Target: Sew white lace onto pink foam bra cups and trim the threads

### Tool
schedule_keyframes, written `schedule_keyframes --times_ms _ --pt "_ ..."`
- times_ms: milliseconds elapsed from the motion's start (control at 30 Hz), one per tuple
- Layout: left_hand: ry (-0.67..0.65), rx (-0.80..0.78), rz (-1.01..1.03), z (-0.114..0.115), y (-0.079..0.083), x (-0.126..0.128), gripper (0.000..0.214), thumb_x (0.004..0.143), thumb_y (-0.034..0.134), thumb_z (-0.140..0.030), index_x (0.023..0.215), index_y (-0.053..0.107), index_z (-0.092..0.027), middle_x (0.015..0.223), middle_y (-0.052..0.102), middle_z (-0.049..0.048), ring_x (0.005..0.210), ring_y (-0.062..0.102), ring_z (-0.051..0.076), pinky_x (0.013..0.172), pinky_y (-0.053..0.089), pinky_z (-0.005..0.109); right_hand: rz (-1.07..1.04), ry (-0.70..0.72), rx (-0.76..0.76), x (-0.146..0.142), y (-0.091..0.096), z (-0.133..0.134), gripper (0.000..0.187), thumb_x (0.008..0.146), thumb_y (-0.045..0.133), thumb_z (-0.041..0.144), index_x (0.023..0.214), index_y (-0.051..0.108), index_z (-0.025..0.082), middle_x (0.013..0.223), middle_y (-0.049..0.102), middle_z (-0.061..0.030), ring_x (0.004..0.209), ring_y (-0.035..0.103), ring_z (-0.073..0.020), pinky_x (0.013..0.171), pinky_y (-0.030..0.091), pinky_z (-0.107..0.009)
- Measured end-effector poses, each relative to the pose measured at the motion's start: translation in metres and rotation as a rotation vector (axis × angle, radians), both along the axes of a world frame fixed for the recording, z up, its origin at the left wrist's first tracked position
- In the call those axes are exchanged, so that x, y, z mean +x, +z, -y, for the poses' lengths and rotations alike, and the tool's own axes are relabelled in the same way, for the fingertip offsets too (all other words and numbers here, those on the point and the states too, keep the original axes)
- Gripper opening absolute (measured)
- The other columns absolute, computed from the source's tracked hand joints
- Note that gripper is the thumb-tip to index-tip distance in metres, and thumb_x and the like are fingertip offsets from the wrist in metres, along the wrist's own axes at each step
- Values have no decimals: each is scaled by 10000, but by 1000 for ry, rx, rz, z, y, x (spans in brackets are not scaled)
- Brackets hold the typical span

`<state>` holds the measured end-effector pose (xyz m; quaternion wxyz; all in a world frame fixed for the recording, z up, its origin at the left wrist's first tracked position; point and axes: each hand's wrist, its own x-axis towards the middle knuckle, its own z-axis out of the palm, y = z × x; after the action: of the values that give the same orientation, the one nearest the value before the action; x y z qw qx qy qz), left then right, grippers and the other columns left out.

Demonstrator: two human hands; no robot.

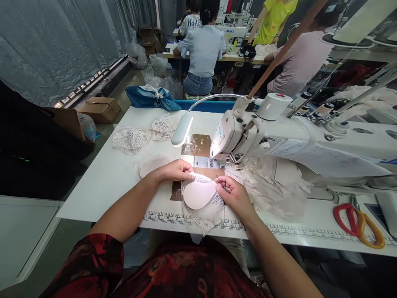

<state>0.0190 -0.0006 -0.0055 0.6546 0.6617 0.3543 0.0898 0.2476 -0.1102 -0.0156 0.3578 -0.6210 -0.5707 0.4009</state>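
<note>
A white lace piece (204, 215) with a pale, rounded cup pad (198, 195) on it lies at the table's front edge, its lower tip hanging over. My left hand (177, 170) is closed, pinching the lace's upper left edge between thumb and fingers. My right hand (234, 193) is closed too, pinching the upper right corner. A thin, dark, pointed metal tool (223, 185) also sits in my right hand; its exact kind is too small to tell. Just beyond both hands stands the sewing machine (235, 132), its needle area above a metal plate (206, 162).
More lace pieces (132, 140) lie at the back left, and a lace pile (266, 186) is right of the needle. Another pale pad (153, 165) is by my left wrist. Scissors (359, 223) with red and orange handles rest at front right. A lamp (182, 130) overhangs. Co-workers sit beyond.
</note>
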Motion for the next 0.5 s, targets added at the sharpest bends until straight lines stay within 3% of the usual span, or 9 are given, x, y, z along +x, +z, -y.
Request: schedule_keyframes --times_ms 167,500 --pt "68 -15 2 -1 3 1 249 717 693 -347 713 560 -136 583 463 -42 524 401 69 493 288 189 -37 -7 8 1 -3 1 256 812 573 382 983 625 199 992 678 -64 903 631 -199 821 501 -330" --pt "54 30 3 1 7 5 200 733 667 -312 750 578 -134 594 478 -41 539 410 73 503 291 189 -94 -40 26 0 -7 2 272 814 593 376 1016 620 195 1066 683 -87 976 644 -212 898 499 -367"
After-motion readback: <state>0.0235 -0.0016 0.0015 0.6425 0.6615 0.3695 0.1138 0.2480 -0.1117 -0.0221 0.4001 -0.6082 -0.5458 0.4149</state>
